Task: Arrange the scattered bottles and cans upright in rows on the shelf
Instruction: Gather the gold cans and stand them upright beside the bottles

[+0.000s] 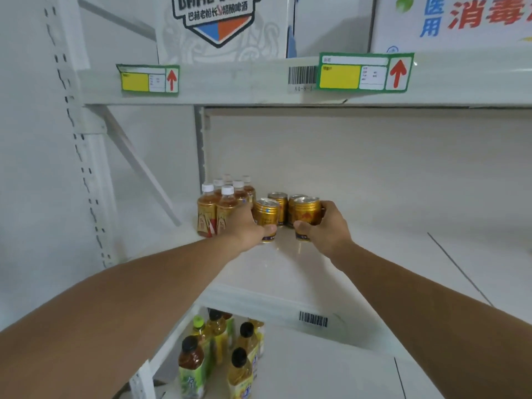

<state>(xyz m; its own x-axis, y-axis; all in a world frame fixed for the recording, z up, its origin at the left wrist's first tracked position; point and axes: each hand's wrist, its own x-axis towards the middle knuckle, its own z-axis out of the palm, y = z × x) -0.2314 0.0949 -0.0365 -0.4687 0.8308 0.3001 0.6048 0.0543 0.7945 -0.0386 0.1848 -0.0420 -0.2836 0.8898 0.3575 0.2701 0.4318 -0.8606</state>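
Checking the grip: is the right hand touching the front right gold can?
Touching: the head view shows the right hand wrapped around the front right gold can.

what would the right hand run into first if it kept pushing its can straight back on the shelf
Probably the gold can behind, which stands right behind the front can held by the right hand; depth is uncertain.

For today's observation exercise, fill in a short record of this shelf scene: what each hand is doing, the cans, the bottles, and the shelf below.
left hand: grips front left can
right hand: grips front right can
cans: four gold, upright, two by two
bottles: white-capped, upright, clustered left of cans
lower shelf: dark-capped bottles standing
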